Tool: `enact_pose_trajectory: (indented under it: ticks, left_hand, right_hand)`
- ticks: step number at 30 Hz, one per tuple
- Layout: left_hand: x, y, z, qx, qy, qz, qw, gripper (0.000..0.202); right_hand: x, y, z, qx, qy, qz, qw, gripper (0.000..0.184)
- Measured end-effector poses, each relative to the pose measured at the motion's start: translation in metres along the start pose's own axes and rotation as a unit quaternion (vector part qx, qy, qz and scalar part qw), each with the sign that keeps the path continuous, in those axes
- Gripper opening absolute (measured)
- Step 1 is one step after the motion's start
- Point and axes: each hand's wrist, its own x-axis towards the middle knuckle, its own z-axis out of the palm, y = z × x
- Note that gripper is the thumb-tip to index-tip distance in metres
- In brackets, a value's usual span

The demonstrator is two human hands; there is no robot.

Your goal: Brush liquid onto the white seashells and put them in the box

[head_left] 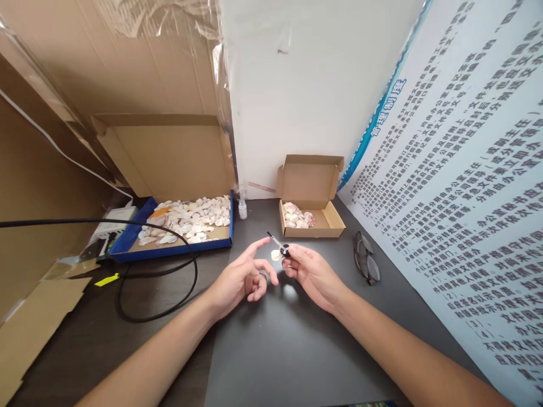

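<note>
My right hand (pixel 309 271) is closed on a small black-capped brush (pixel 280 245) and a little pale shell (pixel 275 255), held above the dark table (pixel 271 350). My left hand (pixel 246 277) hovers just left of them, index finger stretched toward the shell, the other fingers loosely curled, holding nothing. A small clear bottle (pixel 242 208) stands uncapped behind the hands by the wall.
A blue-edged open box (pixel 127 240) holds several shells at the left. A smaller cardboard box (pixel 328 223) with a few shells sits at the right. Folded glasses (pixel 367 259) lie near a printed poster (pixel 458 186). A black cable (pixel 156 311) loops over the table's left side.
</note>
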Motion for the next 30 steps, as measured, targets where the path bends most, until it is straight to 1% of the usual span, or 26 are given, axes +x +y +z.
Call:
enact_pose_trajectory:
  ticks: [3,9,11,14,17,19,23,26,30]
  left_hand:
    - [-0.001,0.001,0.0,-0.027,-0.024,-0.02,0.999,0.081]
    - [-0.001,0.001,-0.001,-0.115,-0.078,-0.061,0.988,0.078]
    - [0.0,0.0,-0.003,-0.155,-0.1,-0.068,0.98,0.075]
    - [0.001,-0.002,-0.007,-0.211,-0.149,-0.085,0.962,0.07]
    - [0.002,-0.001,-0.01,-0.247,-0.195,-0.107,0.943,0.061]
    - [0.002,0.0,-0.012,-0.264,-0.214,-0.123,0.933,0.055]
    - [0.002,0.0,-0.011,-0.279,-0.222,-0.157,0.921,0.048]
    - [0.002,-0.001,-0.01,-0.28,-0.229,-0.167,0.917,0.045]
    - [0.003,-0.002,-0.012,-0.274,-0.235,-0.177,0.916,0.04]
  right_hand:
    - [0.0,0.001,0.0,-0.032,-0.019,-0.022,0.999,0.036]
    - [-0.002,0.004,0.002,-0.076,-0.043,-0.04,0.995,0.034]
    - [-0.003,0.005,0.002,-0.095,-0.049,-0.05,0.993,0.033]
    - [-0.004,0.007,0.0,-0.129,-0.055,-0.076,0.987,0.031]
    - [-0.004,0.008,-0.002,-0.153,-0.073,-0.091,0.981,0.028]
    - [-0.004,0.008,-0.004,-0.157,-0.082,-0.091,0.98,0.027]
    - [-0.004,0.009,-0.006,-0.159,-0.105,-0.089,0.978,0.026]
    - [-0.004,0.009,-0.007,-0.182,-0.121,-0.089,0.972,0.031]
    - [-0.006,0.006,-0.004,-0.214,-0.126,-0.092,0.964,0.037]
